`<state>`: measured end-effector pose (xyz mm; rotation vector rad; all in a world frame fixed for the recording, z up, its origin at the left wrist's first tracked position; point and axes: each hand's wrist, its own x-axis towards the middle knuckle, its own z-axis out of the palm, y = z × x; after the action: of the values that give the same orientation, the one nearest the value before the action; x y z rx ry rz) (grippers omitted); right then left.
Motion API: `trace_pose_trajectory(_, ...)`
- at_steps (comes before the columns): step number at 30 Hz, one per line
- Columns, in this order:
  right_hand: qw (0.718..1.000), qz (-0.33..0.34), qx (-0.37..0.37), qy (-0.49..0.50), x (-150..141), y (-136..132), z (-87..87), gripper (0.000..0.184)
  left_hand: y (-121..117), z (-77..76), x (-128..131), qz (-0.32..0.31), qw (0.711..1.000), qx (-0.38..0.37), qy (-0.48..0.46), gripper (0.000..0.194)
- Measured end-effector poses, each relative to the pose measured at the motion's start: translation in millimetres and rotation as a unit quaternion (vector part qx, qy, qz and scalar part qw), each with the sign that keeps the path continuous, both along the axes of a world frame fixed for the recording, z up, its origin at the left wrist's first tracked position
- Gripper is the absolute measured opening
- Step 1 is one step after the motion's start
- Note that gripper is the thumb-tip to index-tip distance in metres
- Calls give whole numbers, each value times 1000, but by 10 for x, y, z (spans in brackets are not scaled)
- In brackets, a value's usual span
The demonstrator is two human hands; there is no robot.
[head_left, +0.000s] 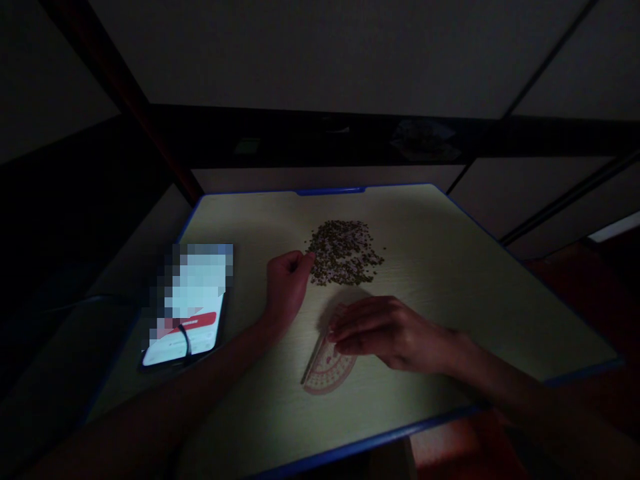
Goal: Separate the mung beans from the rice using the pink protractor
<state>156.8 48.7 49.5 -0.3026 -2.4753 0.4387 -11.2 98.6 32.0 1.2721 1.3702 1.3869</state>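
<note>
A pile of small brownish-green grains [345, 252] lies spread on a pale table [450, 280] with a blue edge. My left hand [287, 280] rests curled at the pile's left edge, its fingertips pinched together against the grains. My right hand [385, 330] lies with fingers stretched out and flat on top of a clear pinkish protractor [325, 370], just in front of the pile. Part of the protractor is hidden under the fingers.
A lit phone [187, 307] with a black cord across it lies at the table's left edge. The room around is dark. A dark rail or shelf runs behind the table. The table's near blue edge [350, 450] is close to my forearms.
</note>
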Motion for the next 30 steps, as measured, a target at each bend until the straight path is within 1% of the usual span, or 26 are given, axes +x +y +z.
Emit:
trace_pose_trajectory(2,1000,6,-29,-6,24,4,-37,28,4,-2,-2,-1,1000,1,1,36)
trace_pose_trajectory(5,998,-15,-57,4,118,-15,-68,28,7,-4,-1,-1,1000,4,2,36)
trace_pose_trajectory(11,995,-71,-69,13,342,-93,-104,24,-5,3,0,-1,1000,6,3,36)
trace_pose_trajectory(16,990,-99,-95,25,534,-143,-175,24,-12,3,-1,-1,1000,5,2,36)
trace_pose_trajectory(19,988,-115,-96,22,631,-176,-199,23,-8,0,-2,-1,1000,3,4,36)
trace_pose_trajectory(24,985,-136,-106,31,746,-251,-166,28,7,-1,-9,-4,1000,1,8,37)
trace_pose_trajectory(30,983,-142,-120,7,883,-371,-83,28,11,9,-15,-1,1000,-2,9,36)
